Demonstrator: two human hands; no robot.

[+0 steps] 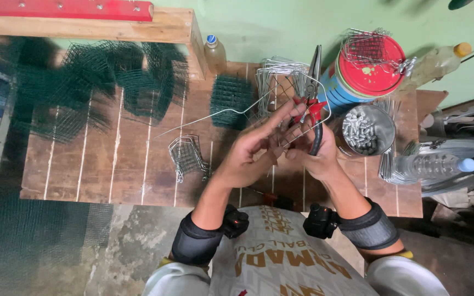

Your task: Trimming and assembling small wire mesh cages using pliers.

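Observation:
My right hand (316,153) grips red-and-black pliers (315,118) whose jaws point away from me over the wooden table (111,164). My left hand (250,151) pinches a thin bent steel wire (220,112) that runs left across the table and loops back toward the plier jaws. Both hands meet above the table's near middle. A small finished wire-mesh cage (186,155) lies just left of my left hand.
Dark green mesh pieces (89,87) cover the table's left and back. A wire bundle (275,79), a red-lidded tin (366,68), a metal bowl of small metal pieces (366,130), two bottles (215,55) and a clear plastic bottle (440,164) crowd the right.

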